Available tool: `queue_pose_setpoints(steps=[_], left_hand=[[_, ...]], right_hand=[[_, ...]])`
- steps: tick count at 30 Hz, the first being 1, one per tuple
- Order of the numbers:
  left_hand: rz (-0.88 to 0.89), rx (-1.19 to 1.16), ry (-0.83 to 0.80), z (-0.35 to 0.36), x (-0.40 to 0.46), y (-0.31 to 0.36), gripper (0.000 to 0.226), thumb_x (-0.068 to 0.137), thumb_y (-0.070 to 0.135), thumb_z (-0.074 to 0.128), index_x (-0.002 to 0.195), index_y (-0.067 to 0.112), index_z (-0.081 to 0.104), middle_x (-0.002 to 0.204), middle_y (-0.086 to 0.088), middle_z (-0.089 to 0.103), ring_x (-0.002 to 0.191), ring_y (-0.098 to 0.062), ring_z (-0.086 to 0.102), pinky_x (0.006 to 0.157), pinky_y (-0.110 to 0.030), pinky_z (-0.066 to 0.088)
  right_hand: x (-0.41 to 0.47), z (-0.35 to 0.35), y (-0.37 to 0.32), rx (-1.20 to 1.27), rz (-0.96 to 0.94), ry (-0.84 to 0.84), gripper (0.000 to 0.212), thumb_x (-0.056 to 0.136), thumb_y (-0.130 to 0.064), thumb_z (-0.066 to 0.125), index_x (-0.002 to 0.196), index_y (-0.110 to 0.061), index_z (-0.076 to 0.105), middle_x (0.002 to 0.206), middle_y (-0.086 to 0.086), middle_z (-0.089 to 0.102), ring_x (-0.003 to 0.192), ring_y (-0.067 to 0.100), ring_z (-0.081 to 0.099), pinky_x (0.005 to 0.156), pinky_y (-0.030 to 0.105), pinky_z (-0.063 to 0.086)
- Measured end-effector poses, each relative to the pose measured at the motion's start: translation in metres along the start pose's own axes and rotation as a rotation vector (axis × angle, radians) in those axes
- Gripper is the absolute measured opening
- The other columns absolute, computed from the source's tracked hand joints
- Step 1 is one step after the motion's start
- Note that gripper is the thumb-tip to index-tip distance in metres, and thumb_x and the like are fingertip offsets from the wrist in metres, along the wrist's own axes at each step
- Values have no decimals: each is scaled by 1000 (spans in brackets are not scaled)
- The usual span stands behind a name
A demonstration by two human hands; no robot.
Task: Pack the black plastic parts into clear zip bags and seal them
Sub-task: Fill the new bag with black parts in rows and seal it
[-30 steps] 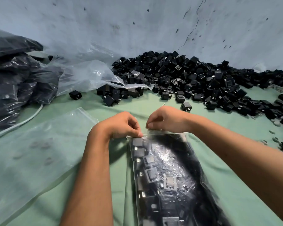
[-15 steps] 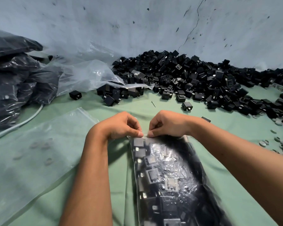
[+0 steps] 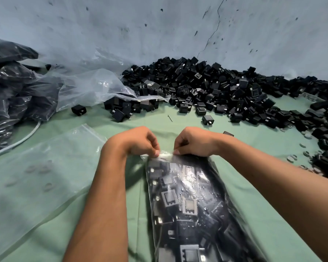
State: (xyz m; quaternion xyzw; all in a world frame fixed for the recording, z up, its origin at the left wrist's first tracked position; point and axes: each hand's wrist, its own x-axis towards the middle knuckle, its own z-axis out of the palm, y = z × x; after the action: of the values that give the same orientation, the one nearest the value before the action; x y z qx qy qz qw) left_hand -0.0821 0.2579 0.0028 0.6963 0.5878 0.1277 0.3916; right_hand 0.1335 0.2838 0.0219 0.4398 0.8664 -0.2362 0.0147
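Observation:
A clear zip bag point(image 3: 193, 201) full of black plastic parts lies lengthwise on the green cloth point(image 3: 269, 229) in front of me. My left hand point(image 3: 138, 141) pinches the bag's top strip near its left end. My right hand point(image 3: 194, 142) pinches the same strip a little to the right, fingers curled. A short piece of the zip strip shows between the two hands. A big heap of loose black parts point(image 3: 212, 87) lies behind, against the wall.
Filled dark bags point(image 3: 13, 87) are stacked at far left, with a crumpled clear bag point(image 3: 87, 87) beside them. A flat clear zip bag point(image 3: 36, 167) lies left of my arm. A small screw point(image 3: 170, 118), single loose parts and grey washers point(image 3: 292, 157) dot the cloth.
Both hands slid slightly toward me along the top strip and moved a little apart, so a short stretch of the strip now shows between them.

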Motion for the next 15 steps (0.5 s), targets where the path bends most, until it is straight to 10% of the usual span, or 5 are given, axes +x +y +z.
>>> queue_pose_setpoints(steps=[15], left_hand=[[58, 49, 7, 25, 17, 26, 14, 93, 16, 73, 79, 18, 73, 65, 9, 68, 58, -4, 59, 53, -16, 45]], right_hand=[[-9, 7, 20, -7, 45, 104, 30, 94, -38, 74, 67, -28, 67, 61, -12, 63, 55, 0, 50, 54, 15, 36]])
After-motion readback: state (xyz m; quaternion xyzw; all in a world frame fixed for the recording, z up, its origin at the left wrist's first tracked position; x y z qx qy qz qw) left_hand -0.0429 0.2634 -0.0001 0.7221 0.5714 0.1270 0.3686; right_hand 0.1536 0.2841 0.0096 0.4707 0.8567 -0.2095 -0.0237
